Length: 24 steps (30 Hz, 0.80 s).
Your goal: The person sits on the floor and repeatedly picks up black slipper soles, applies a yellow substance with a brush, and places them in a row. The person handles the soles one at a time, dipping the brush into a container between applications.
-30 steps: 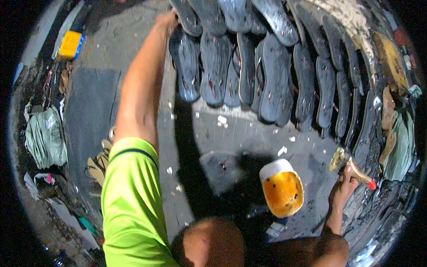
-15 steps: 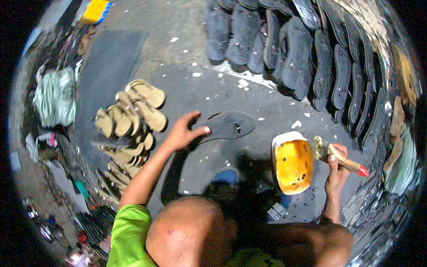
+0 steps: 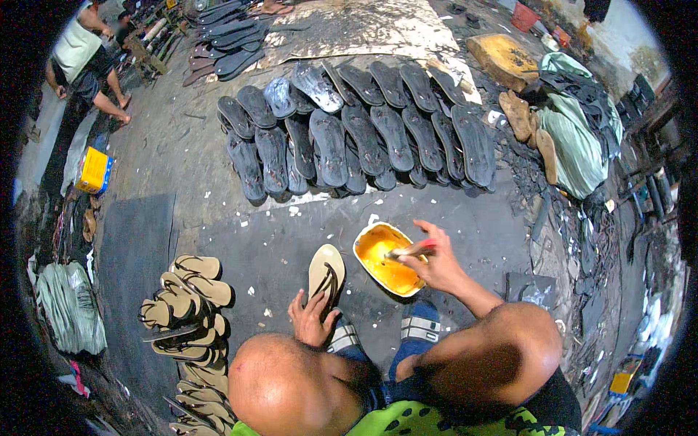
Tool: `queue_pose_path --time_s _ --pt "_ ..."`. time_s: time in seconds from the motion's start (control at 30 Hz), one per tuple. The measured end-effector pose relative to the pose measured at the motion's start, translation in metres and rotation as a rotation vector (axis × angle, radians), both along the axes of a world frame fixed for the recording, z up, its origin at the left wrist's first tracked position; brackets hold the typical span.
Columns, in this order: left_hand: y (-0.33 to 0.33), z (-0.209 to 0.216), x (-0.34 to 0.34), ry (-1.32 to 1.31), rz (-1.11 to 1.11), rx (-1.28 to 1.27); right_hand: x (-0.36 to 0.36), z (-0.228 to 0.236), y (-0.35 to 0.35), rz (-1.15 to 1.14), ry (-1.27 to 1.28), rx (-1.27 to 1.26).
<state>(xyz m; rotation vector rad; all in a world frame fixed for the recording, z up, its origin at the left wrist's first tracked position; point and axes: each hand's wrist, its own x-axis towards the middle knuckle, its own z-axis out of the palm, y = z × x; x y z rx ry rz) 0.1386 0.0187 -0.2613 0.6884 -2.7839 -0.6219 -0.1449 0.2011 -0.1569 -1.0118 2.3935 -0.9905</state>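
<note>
A flip-flop point(image 3: 324, 265) with a tan footbed and black straps lies on the dark floor sheet, toe pointing away from me. My left hand point(image 3: 311, 321) rests over its heel end, fingers spread and touching it. In my right hand point(image 3: 440, 266) is a brush point(image 3: 411, 251) with a red-ended handle, gripped between bent fingers. The brush's working end dips into a white-rimmed tub point(image 3: 359, 256) coated inside with yellow-orange stuff; its bristles are hard to make out.
Rows of dark soles point(image 3: 331, 149) lie beyond the tub. Tan flip-flops point(image 3: 190, 291) are stacked at the left. A green-grey sack point(image 3: 69, 309) stands farther left, another sack point(image 3: 574, 142) at the far right. A yellow-and-blue container point(image 3: 94, 171) and another person point(image 3: 83, 58) are at upper left.
The brush has gone from beside the tub into it. My left hand was at a dark sole lying crosswise; now it is on a tan-side-up flip-flop nearer me. The view has swung.
</note>
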Motion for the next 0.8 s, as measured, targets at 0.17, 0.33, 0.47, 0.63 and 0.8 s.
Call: queue_pose_path --time_s 0.17,0.33,0.47,0.63,0.8 --pt "-0.037 -0.002 0.001 -0.024 -0.136 0.054 0.022 0.019 0.028 0.009 -0.004 0.209" --pt "-0.040 -0.005 -0.020 -0.079 -0.193 0.037 0.032 0.011 0.074 -0.002 0.135 0.194" --pt "-0.043 -0.021 -0.015 -0.062 -0.190 -0.047 0.029 0.011 0.072 -0.003 0.004 0.271" --pt "-0.061 0.015 -0.013 0.157 0.211 0.695 0.022 0.007 0.069 0.165 -0.032 0.487" --pt "-0.078 0.138 -0.064 0.597 0.185 1.668 -0.010 0.047 0.043 -0.170 -0.700 -0.372"
